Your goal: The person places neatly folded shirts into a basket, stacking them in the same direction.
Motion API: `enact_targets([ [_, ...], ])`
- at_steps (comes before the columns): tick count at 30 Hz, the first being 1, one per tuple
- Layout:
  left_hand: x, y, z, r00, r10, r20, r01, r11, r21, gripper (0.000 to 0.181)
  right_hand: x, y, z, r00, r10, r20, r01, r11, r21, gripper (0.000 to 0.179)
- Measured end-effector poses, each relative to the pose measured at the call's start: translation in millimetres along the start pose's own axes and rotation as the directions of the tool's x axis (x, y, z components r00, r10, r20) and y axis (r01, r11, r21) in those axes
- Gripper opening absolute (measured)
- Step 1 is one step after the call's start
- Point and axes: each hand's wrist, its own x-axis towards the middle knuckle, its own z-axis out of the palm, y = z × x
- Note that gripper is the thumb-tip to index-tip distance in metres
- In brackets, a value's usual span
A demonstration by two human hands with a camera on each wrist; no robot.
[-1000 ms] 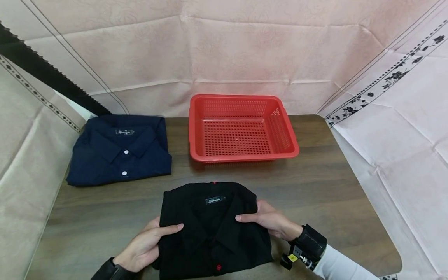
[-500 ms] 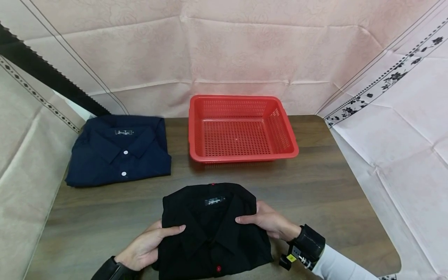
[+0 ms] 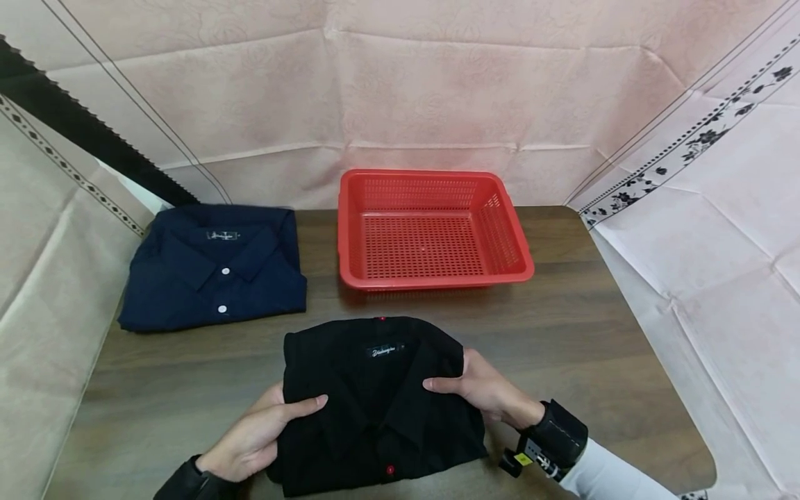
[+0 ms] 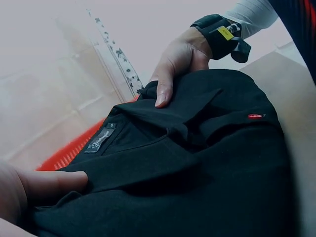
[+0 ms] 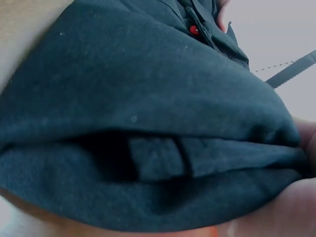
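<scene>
A folded black shirt (image 3: 375,417) with a red button and a collar label is at the front middle in the head view. My left hand (image 3: 259,430) grips its left side, thumb on top and the other fingers hidden beneath. On the opposite side my right hand (image 3: 484,389) holds the shirt the same way, thumb near the collar. The left wrist view shows the black shirt (image 4: 197,182) stretched between both hands, its collar standing up. Seen from the right wrist, the side of the shirt (image 5: 138,89) shows its folded layers gaping between the fingers.
Behind the black shirt, a red plastic basket (image 3: 437,283) with perforated walls stands at the table's back edge. A folded navy shirt (image 3: 215,278) with white buttons lies at the back left. Pale patterned cloth (image 3: 462,90) hangs around the wooden table (image 3: 562,333).
The black shirt has shifted slightly toward the basket and appears a little larger, with both hands still gripping its sides. The basket and navy shirt have stayed in place.
</scene>
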Motion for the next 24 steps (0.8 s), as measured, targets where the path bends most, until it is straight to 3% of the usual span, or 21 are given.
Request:
enact_targets([
  [9,-8.0,24.6,18.8,0.99,0.065,-0.124,-0.043,0.983,0.177,0.089,-13.5,-27,-10,0.999,-0.031,-0.044,0.03,0.999,-0.019,0.051],
  [24,-4.0,46.2,30.8,0.988,0.123,-0.091,-0.102,0.974,0.204,0.086,-24.5,-48,-25,0.99,-0.107,-0.092,0.091,0.983,-0.157,0.057],
])
